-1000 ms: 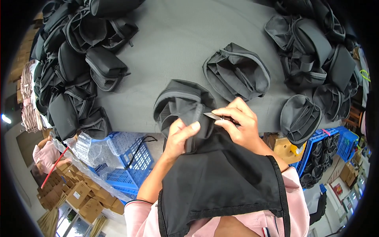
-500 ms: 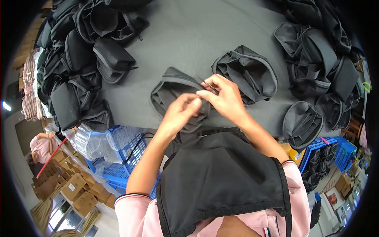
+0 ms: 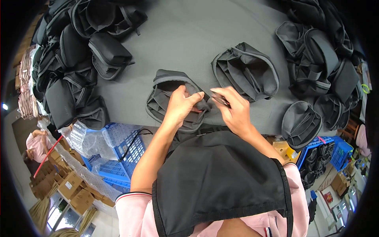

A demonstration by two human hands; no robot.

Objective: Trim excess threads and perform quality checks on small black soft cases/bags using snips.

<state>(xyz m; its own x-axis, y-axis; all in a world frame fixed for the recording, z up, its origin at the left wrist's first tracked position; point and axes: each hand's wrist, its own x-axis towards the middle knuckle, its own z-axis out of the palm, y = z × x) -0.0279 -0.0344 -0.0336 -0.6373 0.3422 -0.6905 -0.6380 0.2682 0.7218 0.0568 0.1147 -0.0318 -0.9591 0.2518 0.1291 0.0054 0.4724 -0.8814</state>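
A black zippered pouch [image 3: 158,103] sits unzipped at the near edge of the table, its mouth facing up. My left hand [image 3: 182,106] reaches into its opening, thumb and fingers closed on the right side of the rim. Just right of that rim, my right hand [image 3: 236,108] is wrapped round a small pair of dark metal thread snips [image 3: 220,98], pointing toward the left hand. Beyond the right hand lies another unzipped black pouch [image 3: 246,73], with dividers showing inside.
Black pouches are heaped at the left [image 3: 63,102] and right [image 3: 316,59] of the grey table [image 3: 177,35]. Below the left edge stands a blue plastic crate [image 3: 130,146] with bubble wrap. Cardboard boxes [image 3: 71,185] and another person [image 3: 36,145] are at far left.
My right hand has drawn back down and to the right, away from the left hand, with the snips. The left hand has shifted slightly up and right, tilting the pouch's rim.
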